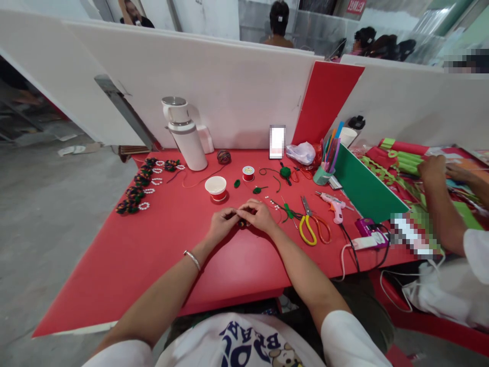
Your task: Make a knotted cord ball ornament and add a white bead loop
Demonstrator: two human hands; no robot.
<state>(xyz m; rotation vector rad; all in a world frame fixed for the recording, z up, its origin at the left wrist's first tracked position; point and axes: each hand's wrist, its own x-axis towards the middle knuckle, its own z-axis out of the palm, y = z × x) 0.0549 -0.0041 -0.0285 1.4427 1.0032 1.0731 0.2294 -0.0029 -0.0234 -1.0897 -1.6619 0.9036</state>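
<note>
My left hand point(222, 224) and my right hand point(260, 216) meet above the red table. Their fingertips pinch a small dark, multicoloured piece point(242, 223), mostly covered by the fingers; it looks like yarn. Just beyond them is a white bowl point(216, 186) with a red lower part. A spool of red thread point(248, 174) stands behind, near small green yarn pieces point(256, 190). Loose white beads point(273, 204) lie to the right of my right hand, beside a green-handled tool point(289, 211) and scissors point(308, 224) with yellow and orange handles.
At left lie several dark yarn bundles with white bead loops point(134, 193). A white thermos point(186, 135) and yarn ball point(223, 157) stand behind. Rightward are a pink glue gun point(334, 205), pen cup point(324, 174), green divider point(367, 186), power strip point(372, 237), and a co-worker's arm point(439, 204).
</note>
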